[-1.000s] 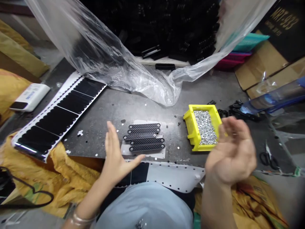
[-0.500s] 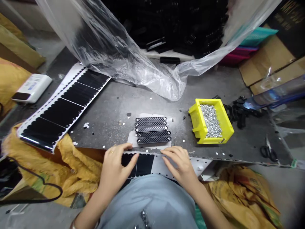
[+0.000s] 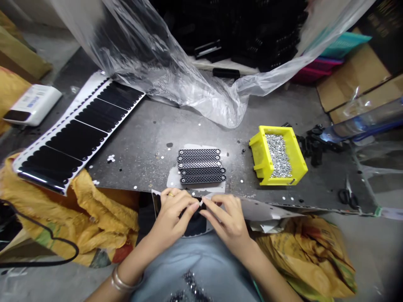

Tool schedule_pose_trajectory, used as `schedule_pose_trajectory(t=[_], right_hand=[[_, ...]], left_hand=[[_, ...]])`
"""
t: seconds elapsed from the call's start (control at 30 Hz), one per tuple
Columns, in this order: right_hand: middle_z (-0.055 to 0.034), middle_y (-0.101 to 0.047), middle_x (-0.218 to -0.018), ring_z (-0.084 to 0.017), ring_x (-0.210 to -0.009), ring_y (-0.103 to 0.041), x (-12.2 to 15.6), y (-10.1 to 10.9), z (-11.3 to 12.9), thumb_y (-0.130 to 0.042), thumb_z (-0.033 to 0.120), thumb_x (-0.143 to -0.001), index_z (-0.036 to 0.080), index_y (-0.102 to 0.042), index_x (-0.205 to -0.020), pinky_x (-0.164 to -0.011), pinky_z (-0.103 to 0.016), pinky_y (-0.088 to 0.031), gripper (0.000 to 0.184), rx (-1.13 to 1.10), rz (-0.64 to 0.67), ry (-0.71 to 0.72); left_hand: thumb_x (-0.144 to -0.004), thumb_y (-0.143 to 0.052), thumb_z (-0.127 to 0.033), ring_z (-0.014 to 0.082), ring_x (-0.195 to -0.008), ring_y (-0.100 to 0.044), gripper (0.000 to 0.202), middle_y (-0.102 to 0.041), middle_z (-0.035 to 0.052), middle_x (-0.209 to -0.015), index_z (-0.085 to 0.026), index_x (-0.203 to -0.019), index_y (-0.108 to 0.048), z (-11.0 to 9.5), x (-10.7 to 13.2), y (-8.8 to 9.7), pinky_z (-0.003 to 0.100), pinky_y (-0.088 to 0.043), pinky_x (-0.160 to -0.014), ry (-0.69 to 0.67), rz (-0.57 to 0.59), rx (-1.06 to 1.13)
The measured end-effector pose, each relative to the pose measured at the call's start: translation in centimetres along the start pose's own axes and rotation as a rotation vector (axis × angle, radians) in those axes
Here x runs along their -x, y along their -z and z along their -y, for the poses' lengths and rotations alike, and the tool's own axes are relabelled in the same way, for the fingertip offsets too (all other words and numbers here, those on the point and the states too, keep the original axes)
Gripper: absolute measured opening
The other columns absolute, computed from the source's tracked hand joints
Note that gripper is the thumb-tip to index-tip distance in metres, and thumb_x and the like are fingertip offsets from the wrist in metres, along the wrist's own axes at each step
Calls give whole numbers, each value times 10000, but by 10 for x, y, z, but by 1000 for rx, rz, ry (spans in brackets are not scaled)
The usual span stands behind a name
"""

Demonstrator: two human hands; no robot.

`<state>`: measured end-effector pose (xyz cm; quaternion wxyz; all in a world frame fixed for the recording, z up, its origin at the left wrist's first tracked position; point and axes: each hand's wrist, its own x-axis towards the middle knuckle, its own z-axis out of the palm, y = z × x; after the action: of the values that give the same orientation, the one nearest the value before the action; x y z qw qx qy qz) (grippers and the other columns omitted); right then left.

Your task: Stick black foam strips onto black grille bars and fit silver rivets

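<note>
Near the table's front edge, above my lap, my two hands meet at the fingertips over a sheet of black stickers on white backing. My left hand is closed, its thumb and index finger pinching at the sheet's edge. Opposite it, my right hand pinches at the same spot, where a small white bit shows between the fingertips. Exactly what each pinch holds is partly hidden by the fingers. Just beyond my hands, several black latticed strips lie side by side on white paper.
To the right stands a yellow bin of small shiny metal parts, with scissors further right. A long black sticker sheet and a white device lie left. Clear plastic drapes over the back.
My hands have come together from apart, and their fingers have closed at the sheet. The sheet has shifted and tilted between them. The strips and the bin stay put on the table.
</note>
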<state>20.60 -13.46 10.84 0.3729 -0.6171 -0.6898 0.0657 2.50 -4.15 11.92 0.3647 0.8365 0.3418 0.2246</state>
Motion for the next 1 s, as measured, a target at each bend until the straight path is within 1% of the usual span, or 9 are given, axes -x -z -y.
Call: schedule_pose_trajectory(t=[0.07, 0.17, 0.27, 0.33, 0.43, 0.53, 0.6, 0.73, 1.0], right_hand=[[-67, -719, -988, -194, -901, -673, 1, -2, 1, -671, 144, -964, 226, -664, -1332, -782, -354, -513, 378, -103, -41, 12], [-53, -704, -974, -200, -921, -699, 7, 9, -5, -679, 112, -942, 254, -715, -1181, -804, -369, -573, 280, -336, 26, 26], [-66, -637, -1042, -199, -870, -732, 11, 31, -12, -692, 245, -956, 232, -663, -1026, -780, -383, -636, 77, -712, 82, -215], [-51, -584, -1057, -139, -707, -691, 6, 41, -15, -696, 306, -956, 239, -611, -1047, -632, -314, -630, 142, -829, 7, -398], [-48, -587, -1062, -132, -770, -658, -17, 39, -16, -669, 200, -961, 269, -653, -1195, -642, -273, -595, 245, -533, -16, -388], [-87, -680, -1146, -185, -1023, -681, -47, 18, -16, -588, 120, -1001, 262, -591, -1427, -858, -344, -570, 449, -183, 110, -94], [-84, -737, -1157, -185, -1018, -692, -63, 1, -18, -577, 133, -1022, 233, -597, -1414, -847, -354, -534, 405, -87, 184, 84], [-76, -778, -1106, -181, -918, -676, -80, -17, -23, -599, 186, -1028, 195, -718, -1135, -767, -345, -499, 161, -41, 239, 195], [-85, -771, -1118, -185, -947, -660, -86, -10, -28, -596, 176, -1024, 200, -718, -1157, -789, -340, -550, 182, -102, 327, 190]], left_hand=[[-1054, -484, -250, 163, -780, -593, 278, -664, -34, -759, -234, -848, -670, -1, -2, -1, 376, -365, -905, 15, -26, 30], [-1038, -527, -245, 151, -691, -571, 276, -619, -43, -679, -219, -787, -640, 5, -4, -10, 365, -379, -845, 25, -207, -57], [-1024, -571, -215, 137, -651, -585, 211, -666, -43, -694, -216, -840, -674, 13, -4, -24, 360, -365, -807, -48, -328, -187], [-1018, -600, -218, 130, -634, -598, 152, -692, -47, -706, -232, -911, -708, 18, -4, -30, 358, -358, -792, -119, -316, -251], [-996, -658, -273, 150, -722, -668, 75, -751, -28, -815, -254, -1053, -703, 23, -3, -27, 364, -370, -823, -167, -310, -287], [-983, -668, -281, 203, -910, -710, 72, -782, 16, -955, -247, -1047, -669, 29, -5, -8, 412, -380, -932, -40, -389, -278], [-993, -642, -275, 214, -934, -700, 49, -785, 12, -945, -256, -1010, -684, 35, -9, 7, 447, -365, -979, 85, -387, -275], [-1017, -592, -315, 207, -925, -687, 154, -802, -14, -927, -281, -989, -740, 42, -18, 22, 458, -342, -999, 201, -234, -172], [-1009, -596, -335, 200, -895, -685, 195, -798, -30, -869, -276, -910, -753, 42, -25, 18, 450, -334, -989, 275, -203, -15]])
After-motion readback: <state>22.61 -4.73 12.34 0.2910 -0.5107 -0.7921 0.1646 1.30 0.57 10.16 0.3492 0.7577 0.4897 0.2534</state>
